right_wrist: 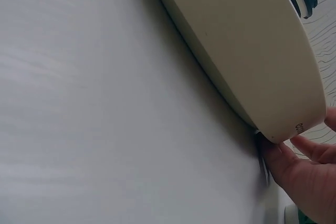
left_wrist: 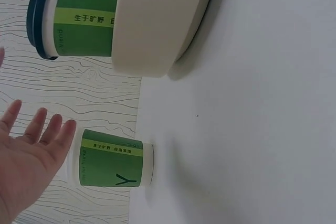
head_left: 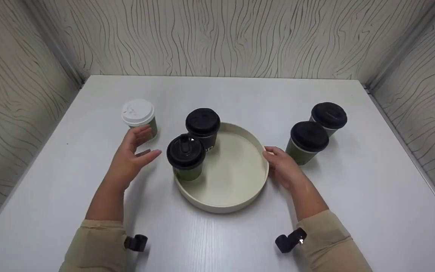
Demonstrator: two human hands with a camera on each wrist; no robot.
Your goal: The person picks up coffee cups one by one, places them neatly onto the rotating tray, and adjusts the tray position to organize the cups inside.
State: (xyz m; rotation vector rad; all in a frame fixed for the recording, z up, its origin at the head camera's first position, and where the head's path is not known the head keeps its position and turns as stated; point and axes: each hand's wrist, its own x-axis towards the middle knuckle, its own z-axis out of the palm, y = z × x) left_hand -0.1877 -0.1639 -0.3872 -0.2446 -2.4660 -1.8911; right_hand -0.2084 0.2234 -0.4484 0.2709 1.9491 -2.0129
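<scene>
My left hand (head_left: 128, 160) is held with fingers apart just in front of a green paper cup with a white lid (head_left: 138, 112). In the left wrist view a gap shows between its thumb and fingers, and the green cup (left_wrist: 111, 166) stands beyond the fingertips. With my right hand (head_left: 283, 166) I grip the right rim of a round cream tray (head_left: 236, 173); the right wrist view shows fingers against the tray's outer wall (right_wrist: 247, 51). On the tray's left side stand a green cup with a black lid (head_left: 189, 172) and a dark cup with a black lid (head_left: 203, 122).
Right of the tray, a green cup with a black lid (head_left: 308, 138) stands close to another black-lidded cup (head_left: 329, 115). All rest on a white table (head_left: 210, 241) enclosed by wood-patterned panels (head_left: 217, 37) at the back and sides.
</scene>
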